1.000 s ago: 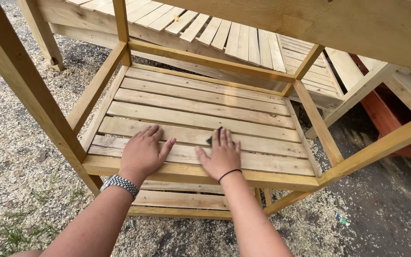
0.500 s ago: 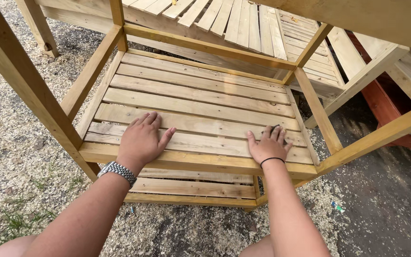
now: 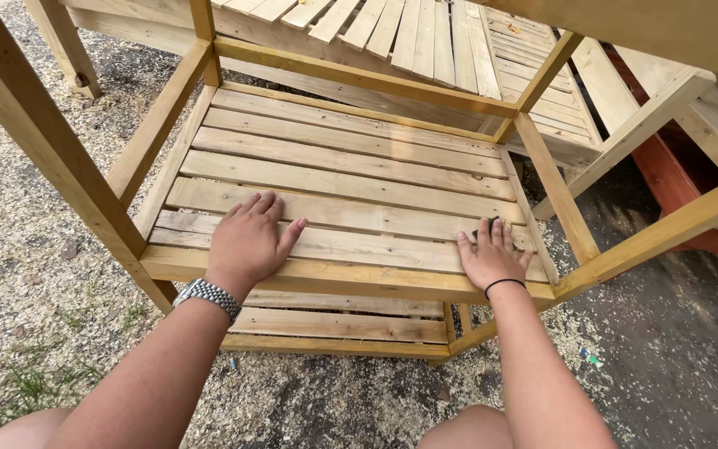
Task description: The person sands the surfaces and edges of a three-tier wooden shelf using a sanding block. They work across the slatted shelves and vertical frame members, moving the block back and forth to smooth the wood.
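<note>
From the head camera, both hands lie palm down on the slatted shelf (image 3: 342,179) of a bare wooden frame (image 3: 43,141) that stands on sawdust-strewn ground (image 3: 18,249). The left hand (image 3: 248,241) rests flat near the shelf's front left corner, its fingers (image 3: 263,206) spread loosely across the two slats nearest the front rail (image 3: 334,278) and gripping nothing. The right hand (image 3: 492,258) presses near the front right corner, fingers close together over a small dark object (image 3: 490,223) pinned against the slat; too little of it shows to say what it is. A metal watch (image 3: 207,297) sits on the left wrist and a thin dark band (image 3: 504,284) on the right.

The shelf looks fully laid: all its slats run side by side from back rail to front rail with only narrow gaps, and a lower tier of slats (image 3: 342,324) shows beneath the front rail. The work in hand reads as going over the front slats' surface, and nothing shows how much of that surface has been covered.

Against the picture from a second ago, the right hand has travelled from the middle of the front slats to the right corner, carrying the dark object along. The left hand has stayed where it was. The view has tipped slightly.
</note>
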`<state>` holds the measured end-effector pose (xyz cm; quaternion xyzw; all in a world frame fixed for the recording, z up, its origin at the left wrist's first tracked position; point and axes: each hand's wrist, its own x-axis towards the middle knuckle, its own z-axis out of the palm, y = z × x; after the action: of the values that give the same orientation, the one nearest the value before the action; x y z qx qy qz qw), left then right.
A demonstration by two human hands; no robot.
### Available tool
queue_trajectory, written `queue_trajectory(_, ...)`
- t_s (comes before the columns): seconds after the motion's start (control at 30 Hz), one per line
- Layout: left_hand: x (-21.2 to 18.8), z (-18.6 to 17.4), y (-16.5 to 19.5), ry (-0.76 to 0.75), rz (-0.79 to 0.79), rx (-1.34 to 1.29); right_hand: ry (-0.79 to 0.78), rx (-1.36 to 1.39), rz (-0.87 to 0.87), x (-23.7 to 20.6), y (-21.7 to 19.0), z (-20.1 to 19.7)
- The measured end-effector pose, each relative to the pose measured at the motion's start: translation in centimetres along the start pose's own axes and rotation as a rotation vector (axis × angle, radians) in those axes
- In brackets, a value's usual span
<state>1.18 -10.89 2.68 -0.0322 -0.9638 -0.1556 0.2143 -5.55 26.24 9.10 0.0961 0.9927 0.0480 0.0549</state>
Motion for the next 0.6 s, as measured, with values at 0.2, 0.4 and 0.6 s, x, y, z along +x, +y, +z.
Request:
queue_trajectory(0.2, 0.1, -0.4, -0.2, -0.004, 0.022, 0.021, 0.005, -0.013, -0.325, -6.0, -13.9, 1.0)
queue_trajectory(0.4, 0.0, -0.4, -0.6, -0.023, -0.037, -0.077, 0.005, 0.005, -0.528, -6.4, -16.9, 3.5)
queue_trajectory(0.6, -0.1, 0.3, -0.4, -0.009, -0.011, 0.001, -0.021, 0.041, 0.020, 1.9, 3.0, 0.7)
